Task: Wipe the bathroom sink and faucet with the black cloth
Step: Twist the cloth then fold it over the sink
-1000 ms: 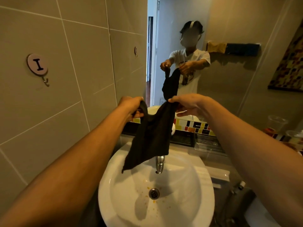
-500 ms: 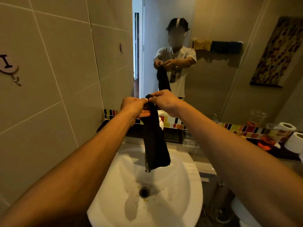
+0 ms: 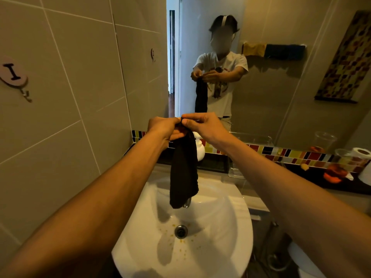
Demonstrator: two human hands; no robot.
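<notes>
The black cloth [image 3: 183, 171] hangs folded in a narrow strip above the white sink [image 3: 230, 233]. My left hand [image 3: 163, 128] and my right hand [image 3: 202, 125] pinch its top edge together, fingers touching, in front of the mirror. The cloth's lower end covers most of the chrome faucet [image 3: 187, 203]; only the spout tip shows. The basin has a metal drain [image 3: 181, 231] with small yellowish specks around it.
A tiled wall with a round hook [image 3: 14, 77] stands close on the left. A mirror [image 3: 281, 77] faces me. On the dark ledge sit a white dispenser [image 3: 200, 151], a clear tray [image 3: 236, 169], plastic cups [image 3: 324, 142] and toilet rolls [image 3: 361, 153].
My hands have come together, folding the spread cloth into a narrow hanging strip. The view has shifted slightly to the right.
</notes>
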